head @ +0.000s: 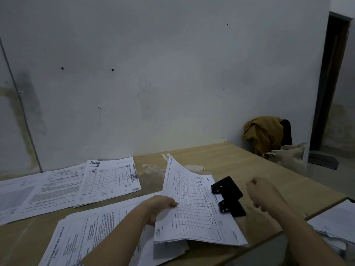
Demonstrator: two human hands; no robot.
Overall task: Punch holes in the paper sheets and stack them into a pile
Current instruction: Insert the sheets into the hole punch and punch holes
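Observation:
My left hand (pixel 159 207) grips the left edge of a thin bundle of printed table sheets (pixel 194 206), thumb on top. The bundle's right edge lies in the slot of a black hole punch (pixel 228 196) on the wooden table (pixel 249 166). The far corner of the bundle curls upward. My right hand (pixel 263 192) hovers just right of the punch with its fingers curled loosely, holding nothing. A pile of printed sheets (pixel 92 233) lies under my left forearm. More sheets (pixel 111 181) are spread along the wall at the left.
Another stack of papers (pixel 334 225) sits on a lower surface at the right, past the table edge. A mustard cloth (pixel 265 133) drapes a dark chair, with a pale tote bag (pixel 288 156) beside it. The wall stands close behind.

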